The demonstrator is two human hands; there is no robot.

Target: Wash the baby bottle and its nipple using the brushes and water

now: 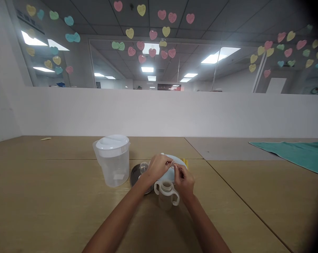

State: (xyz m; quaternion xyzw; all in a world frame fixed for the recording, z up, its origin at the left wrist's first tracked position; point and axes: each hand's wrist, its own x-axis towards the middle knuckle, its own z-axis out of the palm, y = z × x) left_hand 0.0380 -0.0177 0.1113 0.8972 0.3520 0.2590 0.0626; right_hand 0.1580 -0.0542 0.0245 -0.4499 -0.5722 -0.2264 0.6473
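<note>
Between the fingertips of both hands is a small translucent ring-shaped piece. My left hand pinches it from the left, and my right hand pinches it from the right. Just below them an open baby bottle with two side handles stands upright on the table. Behind the hands lies a pale blue plate or tray, partly covered by them. To the left, a dark round metal dish holds a clear dome-shaped cap; my left forearm hides part of the dish.
A clear plastic pitcher with a white lid stands left of the dish. Something yellow shows behind my right hand. A teal cloth lies at the far right. A white wall with windows above it closes off the table's back.
</note>
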